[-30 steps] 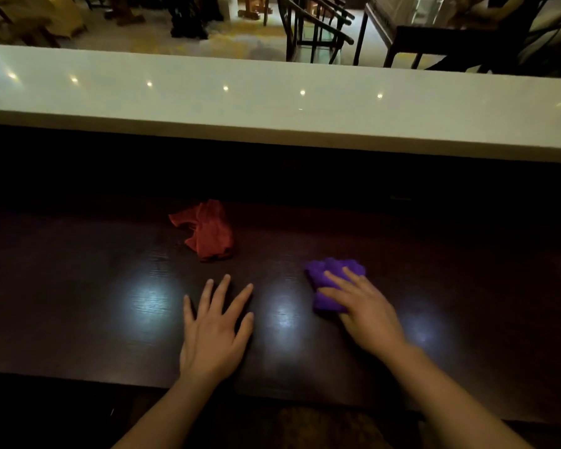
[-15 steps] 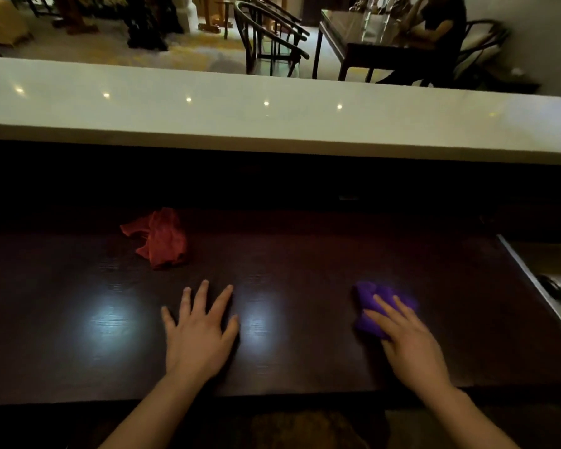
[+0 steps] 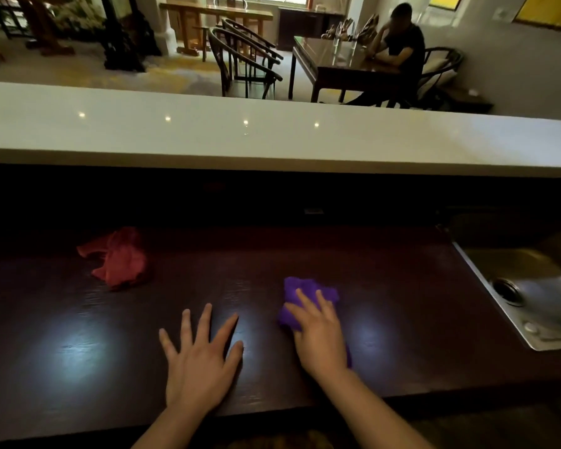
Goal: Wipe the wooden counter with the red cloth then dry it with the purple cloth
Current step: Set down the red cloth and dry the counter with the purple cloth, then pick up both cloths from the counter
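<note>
Purple cloth (image 3: 308,294) lies on the dark bench (image 3: 386,303) under my right hand (image 3: 321,341), grip pressing it flat. My left hand (image 3: 198,361) rests spread wide. Red cloth (image 3: 120,259) sits at ten o'clock.

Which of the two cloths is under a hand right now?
The purple cloth, pressed under the right hand. The red cloth lies crumpled and untouched, farther left.

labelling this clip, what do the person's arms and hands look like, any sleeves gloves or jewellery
Both forearms are bare, with no sleeve in view. The left hand and right hand wear no gloves, and no ring, watch or bracelet shows. The dim light could hide small details.
</note>
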Demonstrator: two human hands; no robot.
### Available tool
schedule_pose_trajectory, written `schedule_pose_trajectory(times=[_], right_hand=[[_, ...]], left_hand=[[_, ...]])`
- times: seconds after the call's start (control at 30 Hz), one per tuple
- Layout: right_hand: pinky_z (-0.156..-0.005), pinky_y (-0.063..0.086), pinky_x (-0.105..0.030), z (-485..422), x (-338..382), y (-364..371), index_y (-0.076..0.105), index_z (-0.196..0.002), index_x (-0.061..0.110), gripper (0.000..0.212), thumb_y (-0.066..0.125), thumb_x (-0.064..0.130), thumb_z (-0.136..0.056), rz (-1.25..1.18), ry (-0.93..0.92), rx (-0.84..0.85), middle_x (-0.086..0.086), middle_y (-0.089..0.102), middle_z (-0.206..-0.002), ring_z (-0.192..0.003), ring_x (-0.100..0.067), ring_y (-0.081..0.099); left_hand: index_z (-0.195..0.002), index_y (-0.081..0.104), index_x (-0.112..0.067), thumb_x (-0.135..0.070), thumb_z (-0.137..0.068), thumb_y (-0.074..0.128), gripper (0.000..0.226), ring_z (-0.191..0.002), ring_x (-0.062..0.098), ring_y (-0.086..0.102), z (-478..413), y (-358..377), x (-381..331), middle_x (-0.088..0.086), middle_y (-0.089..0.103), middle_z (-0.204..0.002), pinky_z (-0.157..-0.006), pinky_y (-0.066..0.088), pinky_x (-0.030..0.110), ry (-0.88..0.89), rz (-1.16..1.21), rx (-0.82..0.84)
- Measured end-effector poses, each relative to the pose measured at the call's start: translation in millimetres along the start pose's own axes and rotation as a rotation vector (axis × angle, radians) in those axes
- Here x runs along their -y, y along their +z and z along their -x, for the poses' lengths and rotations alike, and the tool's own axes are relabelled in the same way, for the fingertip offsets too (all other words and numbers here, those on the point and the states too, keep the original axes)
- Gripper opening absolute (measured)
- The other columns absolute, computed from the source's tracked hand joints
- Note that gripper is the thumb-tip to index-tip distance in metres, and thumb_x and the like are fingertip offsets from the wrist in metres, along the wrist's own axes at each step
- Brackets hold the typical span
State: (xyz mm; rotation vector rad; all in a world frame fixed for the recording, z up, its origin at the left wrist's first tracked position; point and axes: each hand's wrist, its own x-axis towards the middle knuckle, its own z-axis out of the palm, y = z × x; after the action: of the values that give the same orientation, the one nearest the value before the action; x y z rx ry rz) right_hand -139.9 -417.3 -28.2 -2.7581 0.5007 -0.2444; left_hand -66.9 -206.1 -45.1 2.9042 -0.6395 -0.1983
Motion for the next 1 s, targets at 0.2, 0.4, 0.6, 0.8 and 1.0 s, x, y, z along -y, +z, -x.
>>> schedule_pose_trajectory(times=[0.2, 0.4, 0.6, 0.8, 1.0], right_hand=[[-0.086, 0.055, -0.034, 52.3, 24.4, -18.1, 0.07, -0.104, 0.04, 0.044, 0.071, 0.03, -0.062, 0.1, -0.31, 0.101, 0.012, 0.064, -0.125, -0.112, -0.023, 0.063], [-0.096, 0.046, -0.033, 40.4, 56.5, -37.9, 0.068, -0.113, 0.032, 0.049, 0.056, 0.007, -0.072, -0.219, -0.231, 0.157, 0.01, 0.055, -0.138, -0.118, -0.016, 0.058], [-0.104, 0.033, -0.012, 15.8, 114.6, -42.7, 0.071, -0.107, 0.028, 0.053, 0.053, -0.002, -0.069, -0.477, -0.215, 0.153, 0.009, 0.059, -0.132, -0.121, -0.007, 0.055], [-0.091, 0.04, -0.008, -23.5, 182.5, -48.5, 0.068, -0.101, 0.037, 0.052, 0.054, -0.003, -0.07, -0.624, -0.232, 0.064, 0.032, 0.056, -0.122, -0.108, 0.008, 0.055], [-0.088, 0.036, -0.003, -56.7, 265.6, -27.9, 0.068, -0.102, 0.035, 0.046, 0.057, 0.001, -0.073, -0.665, -0.358, 0.046, 0.027, 0.057, -0.124, -0.109, 0.007, 0.054]], left_hand=[[-0.144, 0.028, -0.052, -0.06, -0.094, 0.029, 0.051, -0.15, 0.019, 0.0, -1.1, -20.5, 2.6, -0.01, 0.015, -0.162, -0.116, 0.0, 0.057, -0.022, 0.126, 0.053], [-0.139, 0.04, -0.044, -0.05, -0.092, 0.044, 0.047, -0.122, 0.016, 0.051, 6.4, -60.7, 34.6, -0.007, 0.047, -0.138, -0.095, 0.046, 0.04, -0.065, 0.322, 0.061], [-0.141, 0.042, -0.039, -0.043, -0.093, 0.047, 0.048, -0.12, 0.021, 0.054, 27.3, -92.2, 89.3, -0.001, 0.049, -0.139, -0.094, 0.046, 0.038, -0.219, 0.312, 0.009], [-0.143, 0.043, -0.033, -0.036, -0.094, 0.051, 0.05, -0.122, 0.023, 0.05, 44.3, -119.9, 138.2, 0.002, 0.05, -0.136, -0.1, 0.043, 0.042, -0.295, 0.349, -0.069], [-0.143, 0.039, -0.039, -0.042, -0.095, 0.046, 0.048, -0.122, 0.019, 0.051, 65.8, -126.5, 189.7, -0.004, 0.047, -0.139, -0.097, 0.044, 0.038, -0.377, 0.347, -0.097]])
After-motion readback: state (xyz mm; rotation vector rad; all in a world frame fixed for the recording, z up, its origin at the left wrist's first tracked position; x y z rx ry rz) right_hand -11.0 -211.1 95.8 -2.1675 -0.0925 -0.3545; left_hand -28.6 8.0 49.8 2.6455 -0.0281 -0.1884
